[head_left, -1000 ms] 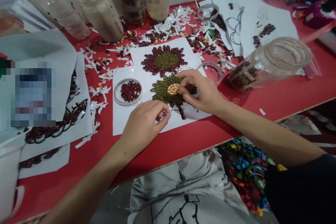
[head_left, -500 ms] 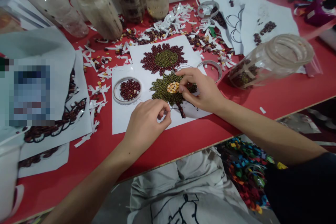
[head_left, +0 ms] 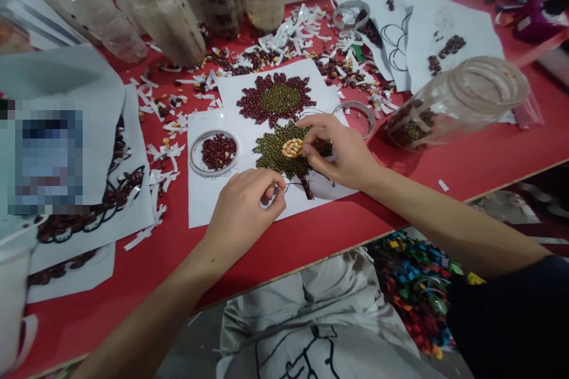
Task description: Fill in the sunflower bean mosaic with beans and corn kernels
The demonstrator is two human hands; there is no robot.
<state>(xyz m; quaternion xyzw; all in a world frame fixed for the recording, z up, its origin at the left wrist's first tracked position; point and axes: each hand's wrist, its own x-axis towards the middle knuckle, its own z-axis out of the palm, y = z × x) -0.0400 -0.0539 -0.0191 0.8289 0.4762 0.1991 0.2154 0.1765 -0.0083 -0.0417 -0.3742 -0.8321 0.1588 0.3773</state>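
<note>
A sheet of white paper (head_left: 207,204) carries two flowers made of seeds. The upper flower has dark red bean petals (head_left: 246,106) round a green mung bean centre (head_left: 280,98). The lower one has green mung bean petals (head_left: 271,151) and yellow corn kernels (head_left: 291,147) in the middle. My right hand (head_left: 340,151) is pinched at the right side of the kernels; whatever its fingertips hold is hidden. Over the lower edge of the paper, my left hand (head_left: 249,201) is closed, thumb against fingers, its contents too small to see. A round lid (head_left: 192,157) of red beans (head_left: 219,151) lies left of the flowers.
Behind the paper stand cloudy jars (head_left: 164,18) and a clear bottle (head_left: 111,29), with paper shreds (head_left: 293,29) and loose seeds strewn about. A large glass jar (head_left: 466,95) leans at right, near another round lid (head_left: 372,121). Bean-covered sheets (head_left: 133,213) lie left.
The view has shifted very slightly. Both hands keep almost the same pose and place, the right one still pinched by the corn kernels.
</note>
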